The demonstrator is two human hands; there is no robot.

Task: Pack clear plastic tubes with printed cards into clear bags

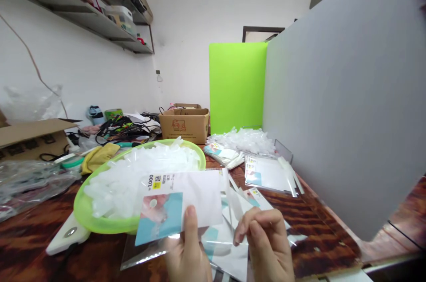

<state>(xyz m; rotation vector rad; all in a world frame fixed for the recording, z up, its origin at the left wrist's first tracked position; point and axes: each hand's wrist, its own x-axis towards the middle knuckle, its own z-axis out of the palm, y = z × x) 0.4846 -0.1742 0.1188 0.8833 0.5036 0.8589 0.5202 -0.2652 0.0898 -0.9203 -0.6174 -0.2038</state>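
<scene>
My left hand (190, 253) pinches a clear plastic bag with a printed card (201, 186) inside, thumb on top. The card is white with a blue photo panel and a printed price. At the bag's right side stands a whitish flap or strip (234, 200). Just right of it, my right hand (268, 244) is closed, fingers curled against the thumb; anything between them is too small to make out. Beneath the hands lie more bagged cards (229, 251). Behind the held bag sits a green basin (80, 211) heaped with translucent white plastic pieces (116, 184).
Stacked cards (224, 155) and bagged cards with strips (262, 171) lie at right, before a pile of white plastic pieces (242, 140). A grey partition (339, 95) borders the right. A cardboard box (184, 127), yellow cloth (100, 158) and white device (68, 233) are around the basin.
</scene>
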